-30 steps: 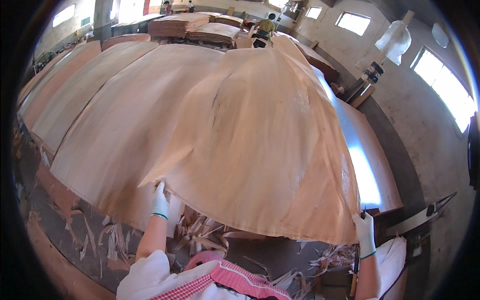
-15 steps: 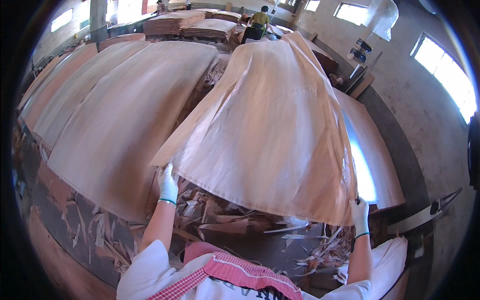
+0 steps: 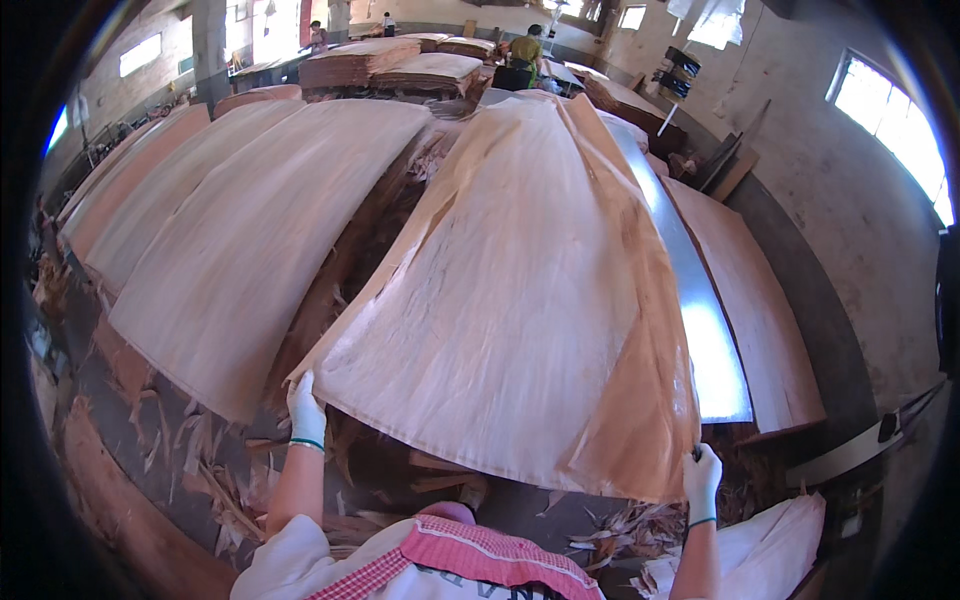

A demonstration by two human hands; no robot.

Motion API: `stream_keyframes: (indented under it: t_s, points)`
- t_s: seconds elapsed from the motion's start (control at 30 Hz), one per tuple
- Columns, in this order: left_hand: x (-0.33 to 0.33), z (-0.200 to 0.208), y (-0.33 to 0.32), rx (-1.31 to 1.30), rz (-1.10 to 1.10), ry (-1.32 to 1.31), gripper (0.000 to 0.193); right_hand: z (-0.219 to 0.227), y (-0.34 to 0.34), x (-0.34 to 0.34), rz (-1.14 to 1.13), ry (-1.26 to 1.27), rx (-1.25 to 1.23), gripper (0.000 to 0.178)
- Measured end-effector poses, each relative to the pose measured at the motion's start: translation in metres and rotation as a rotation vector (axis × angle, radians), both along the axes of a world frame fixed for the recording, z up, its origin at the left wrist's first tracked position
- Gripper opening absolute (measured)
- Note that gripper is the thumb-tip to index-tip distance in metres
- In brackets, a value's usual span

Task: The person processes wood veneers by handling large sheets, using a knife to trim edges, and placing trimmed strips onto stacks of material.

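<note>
A large pale wood veneer sheet point(image 3: 500, 290) stretches away from me, with darker tan folds along both long sides. My left hand point(image 3: 305, 410), in a white glove with a green cuff edge, is closed on its near left corner. At the near right corner my right hand point(image 3: 703, 480), gloved the same way, is closed on the sheet's edge. The near edge sags slightly between my hands. A shiny metal-topped surface point(image 3: 715, 350) shows past the sheet's right side.
To the left lie wide stacks of veneer sheets point(image 3: 260, 240). Another veneer stack point(image 3: 760, 320) stands on the right. Torn veneer scraps point(image 3: 630, 530) litter the floor around me. A person point(image 3: 522, 58) is at the far end, near more stacks point(image 3: 360, 65). A wall with windows runs along the right.
Both hands have moved lower and nearer to me, the left one also leftward, drawing the sheet's near edge along. The sheet lies flatter, and more of the shiny surface shows.
</note>
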State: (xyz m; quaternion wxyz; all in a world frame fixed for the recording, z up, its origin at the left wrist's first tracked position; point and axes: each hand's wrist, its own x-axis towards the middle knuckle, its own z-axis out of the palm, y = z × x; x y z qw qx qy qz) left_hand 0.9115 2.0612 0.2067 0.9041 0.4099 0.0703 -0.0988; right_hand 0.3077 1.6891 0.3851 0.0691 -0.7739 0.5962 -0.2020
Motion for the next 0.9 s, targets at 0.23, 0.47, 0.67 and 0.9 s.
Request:
stream_keyframes:
  t_s: [0.23,0.47,0.67,0.9]
  points:
    - [-0.010,-0.029,-0.105,0.030,0.034,0.023,0.010,-0.052,-0.122,0.027,-0.002,0.035,-0.028,0.026]
    - [-0.010,-0.060,-0.158,0.206,0.035,0.182,0.020,-0.090,-0.198,0.045,0.003,0.085,0.021,0.026]
    - [-0.064,-0.088,-0.141,0.349,0.093,0.266,0.021,-0.104,-0.211,-0.026,-0.010,0.243,-0.062,0.023]
    - [-0.157,-0.053,-0.152,0.371,0.068,0.315,0.025,-0.101,-0.260,-0.083,0.041,0.252,-0.134,0.019]
